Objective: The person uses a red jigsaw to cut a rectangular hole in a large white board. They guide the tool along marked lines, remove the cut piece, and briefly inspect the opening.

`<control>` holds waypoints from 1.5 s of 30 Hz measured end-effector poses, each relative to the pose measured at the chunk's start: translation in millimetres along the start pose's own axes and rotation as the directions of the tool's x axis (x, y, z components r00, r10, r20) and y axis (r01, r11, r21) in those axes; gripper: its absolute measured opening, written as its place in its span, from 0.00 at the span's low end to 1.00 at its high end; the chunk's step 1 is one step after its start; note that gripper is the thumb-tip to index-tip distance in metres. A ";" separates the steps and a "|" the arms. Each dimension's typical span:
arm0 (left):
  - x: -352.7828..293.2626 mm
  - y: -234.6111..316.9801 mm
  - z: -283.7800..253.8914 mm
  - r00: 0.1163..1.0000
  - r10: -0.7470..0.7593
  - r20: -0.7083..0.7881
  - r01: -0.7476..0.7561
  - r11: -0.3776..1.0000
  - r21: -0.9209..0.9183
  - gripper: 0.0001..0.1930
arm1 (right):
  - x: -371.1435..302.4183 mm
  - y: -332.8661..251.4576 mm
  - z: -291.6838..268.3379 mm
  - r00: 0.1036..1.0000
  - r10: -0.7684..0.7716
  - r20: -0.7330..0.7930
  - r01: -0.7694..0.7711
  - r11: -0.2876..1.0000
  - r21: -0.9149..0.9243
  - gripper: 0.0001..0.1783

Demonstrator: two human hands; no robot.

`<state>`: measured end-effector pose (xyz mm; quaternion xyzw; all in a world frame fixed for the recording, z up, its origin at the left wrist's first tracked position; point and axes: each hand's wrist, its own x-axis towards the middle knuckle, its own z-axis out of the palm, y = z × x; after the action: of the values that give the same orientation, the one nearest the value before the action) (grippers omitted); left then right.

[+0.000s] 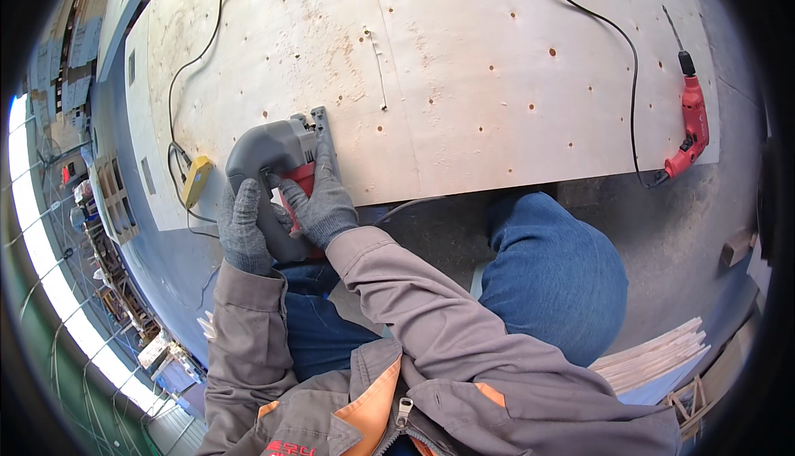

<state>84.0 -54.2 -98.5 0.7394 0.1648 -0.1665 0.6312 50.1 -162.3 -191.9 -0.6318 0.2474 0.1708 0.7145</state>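
Observation:
A grey and red jigsaw (269, 154) is held at the near edge of a pale plywood sheet (464, 67), its metal base plate (324, 131) toward the sheet's middle. My left hand (245, 222), in a grey knit glove, is closed around the handle end. In a matching glove, my right hand (320, 197) grips the red part of the body, fingers reaching toward the base plate. The blade cannot be made out. Beyond the saw, a thin dark line (377, 71) runs between two small holes in the plywood.
A red corded drill (694, 120) with a long bit lies at the sheet's right end. Left of the saw is a yellow block (196, 181) with black cord (172, 96) around it. Drilled holes and wood dust mark the plywood. Stacked wood strips (654, 352) lie lower right.

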 end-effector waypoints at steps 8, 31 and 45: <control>-4.9 3.9 12.2 0.993 -0.002 -0.122 -0.003 0.999 -0.035 0.27 | 4.0 5.6 2.9 1.000 -0.028 0.012 0.028 0.999 -0.020 0.61; 3.9 -6.6 9.7 0.987 0.051 -0.150 -0.059 0.997 -0.046 0.26 | 4.3 -8.3 -12.3 0.991 0.062 0.121 -0.059 0.998 -0.025 0.61; 9.3 -12.4 0.0 0.987 -0.001 -0.161 -0.016 0.995 -0.103 0.27 | 7.5 -3.6 -9.0 0.997 -0.006 0.080 0.010 0.999 -0.039 0.62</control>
<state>86.6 -52.0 -113.6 0.7173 0.2208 -0.0950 0.6540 57.0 -172.2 -194.0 -0.6393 0.2129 0.1977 0.7120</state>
